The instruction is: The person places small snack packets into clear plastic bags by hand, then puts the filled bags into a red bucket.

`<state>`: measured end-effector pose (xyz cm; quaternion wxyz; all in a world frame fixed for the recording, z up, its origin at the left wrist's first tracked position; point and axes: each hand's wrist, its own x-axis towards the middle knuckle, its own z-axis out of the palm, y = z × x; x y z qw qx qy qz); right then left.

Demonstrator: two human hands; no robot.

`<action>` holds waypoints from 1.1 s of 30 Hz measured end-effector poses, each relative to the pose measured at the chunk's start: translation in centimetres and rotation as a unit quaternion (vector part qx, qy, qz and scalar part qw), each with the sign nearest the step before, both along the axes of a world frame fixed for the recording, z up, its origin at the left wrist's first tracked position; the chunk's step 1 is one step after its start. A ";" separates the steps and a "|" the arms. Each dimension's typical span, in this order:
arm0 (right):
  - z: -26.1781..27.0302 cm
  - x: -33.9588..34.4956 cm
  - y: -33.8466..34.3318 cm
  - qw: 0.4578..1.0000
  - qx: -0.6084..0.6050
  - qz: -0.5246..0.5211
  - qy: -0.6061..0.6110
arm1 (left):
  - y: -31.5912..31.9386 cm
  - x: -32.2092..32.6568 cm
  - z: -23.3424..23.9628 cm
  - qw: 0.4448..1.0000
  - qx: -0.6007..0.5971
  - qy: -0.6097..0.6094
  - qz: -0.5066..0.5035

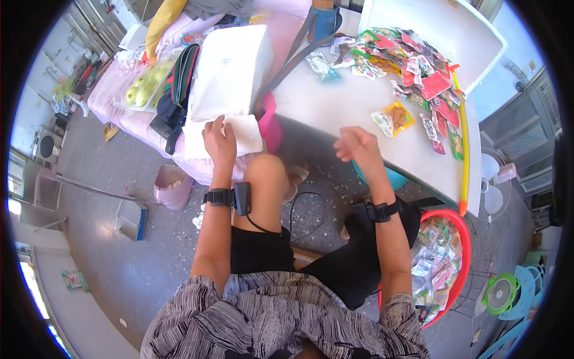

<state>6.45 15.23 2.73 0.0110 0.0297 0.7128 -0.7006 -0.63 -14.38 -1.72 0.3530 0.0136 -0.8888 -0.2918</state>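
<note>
My left hand (220,141) rests on a folded white tissue or paper sheet (245,134), its fingers at the sheet's upper edge; whether it pinches it I cannot tell. Behind the sheet is a larger white paper or plastic stack (231,72). Over the near edge of the white table (314,98), my right hand (358,146) is raised with its fingers partly curled, and no object shows in it. A yellow-edged snack packet (393,119) lies on the table to its right. Farther back spreads a heap of small snack packets (417,67), with a silvery packet (322,66) to the left.
A yellow stick (464,152) lies along the table's right side, before a white foam box (435,27). A red basin (464,251) full of packets stands at lower right. On the pink-covered surface are a black pouch (172,105) and bagged green fruit (145,89). A pink bin (172,188) stands on the floor.
</note>
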 end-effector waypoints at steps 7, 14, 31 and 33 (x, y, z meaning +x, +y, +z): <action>-3.1 0.2 -0.9 0.999 0.023 -0.031 -0.012 | -2.3 -5.4 1.9 0.943 -0.224 -0.229 0.083; -3.1 0.2 -1.1 0.999 0.031 -0.015 -0.013 | -2.9 -8.6 3.4 0.870 -0.248 -0.424 0.041; -3.2 0.5 -0.4 0.999 0.016 -0.042 -0.023 | -5.8 -9.8 -0.2 0.990 -0.092 -0.111 0.007; -3.0 0.4 -0.3 0.999 0.017 -0.045 -0.017 | -5.8 -9.8 0.3 0.998 0.024 -0.060 0.011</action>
